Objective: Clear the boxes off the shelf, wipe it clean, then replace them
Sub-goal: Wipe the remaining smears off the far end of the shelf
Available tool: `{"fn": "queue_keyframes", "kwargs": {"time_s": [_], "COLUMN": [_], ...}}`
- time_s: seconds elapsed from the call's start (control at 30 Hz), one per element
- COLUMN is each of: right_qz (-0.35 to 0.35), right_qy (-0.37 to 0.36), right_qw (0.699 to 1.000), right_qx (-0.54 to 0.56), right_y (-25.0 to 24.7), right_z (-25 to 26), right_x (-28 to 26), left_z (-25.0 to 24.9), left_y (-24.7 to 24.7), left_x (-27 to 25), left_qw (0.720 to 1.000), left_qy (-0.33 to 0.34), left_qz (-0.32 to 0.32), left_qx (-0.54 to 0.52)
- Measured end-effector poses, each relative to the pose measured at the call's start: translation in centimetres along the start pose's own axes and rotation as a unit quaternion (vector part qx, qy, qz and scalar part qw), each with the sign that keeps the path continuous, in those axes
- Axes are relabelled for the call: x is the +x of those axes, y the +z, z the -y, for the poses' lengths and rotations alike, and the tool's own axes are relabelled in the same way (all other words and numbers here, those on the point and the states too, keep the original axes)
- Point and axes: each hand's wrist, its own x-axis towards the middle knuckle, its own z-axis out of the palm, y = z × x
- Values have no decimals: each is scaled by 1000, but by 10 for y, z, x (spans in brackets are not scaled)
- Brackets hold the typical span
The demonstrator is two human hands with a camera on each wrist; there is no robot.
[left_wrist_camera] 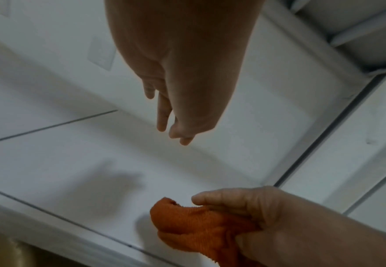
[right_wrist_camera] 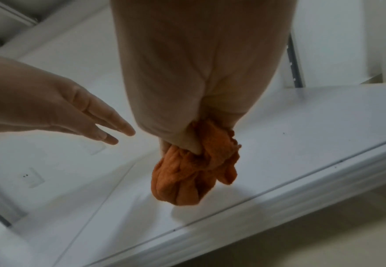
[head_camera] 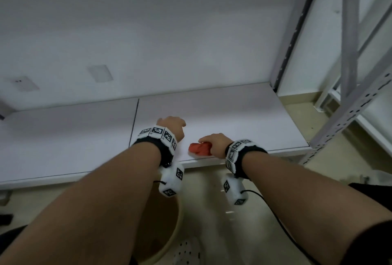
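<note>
Wiping step: shelf bare, cloth in your right hand.

Your right hand [head_camera: 215,145] grips a bunched orange cloth [head_camera: 200,148] near the front edge of the white shelf [head_camera: 233,116], which carries no boxes; none are in view. Your left hand [head_camera: 172,125] hovers just beside it, fingers straight and relaxed, holding nothing. The next move likely calls for pressing the cloth flat and sweeping it across both panels, past the seam [head_camera: 134,122], before fetching the boxes.

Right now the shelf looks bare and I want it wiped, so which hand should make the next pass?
The right hand: its grip already bunches the orange cloth at the shelf's front edge. The left hand holds nothing, fingers relaxed above the board.
</note>
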Motion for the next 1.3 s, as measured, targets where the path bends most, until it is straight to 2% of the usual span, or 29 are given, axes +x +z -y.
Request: {"fn": "queue_keyframes", "kwargs": {"time_s": [0.1,0.23,0.53,0.7,1.0,1.13,1.3], "right_qz": [-23,-53,-60,-63,-77,-77,-58], "right_qy": [2,-13,-64,-71,-102,-107,-122], "right_qw": [999,994,990,984,977,977,975], "right_qx": [23,90,108,148,173,168,175], "right_y": [-14,-19,-38,-42,-50,-53,-43], "right_z": [25,58,136,162,179,187,209], "right_x": [-19,-35,-68,-84,-92,-88,-75], "left_z": [14,33,71,79,79,86,111], "left_y": [-15,-26,-62,-76,-71,-71,-54], "left_x": [-30,-71,-146,-173,-175,-174,-178], "left_qw": [999,998,996,995,999,998,992], "left_qy": [-12,-30,-39,-18,1,6,-19], "left_qz": [-41,-44,-79,-93,-32,-55,-97], "left_qx": [-21,-22,-32,-43,-13,-31,-76]}}
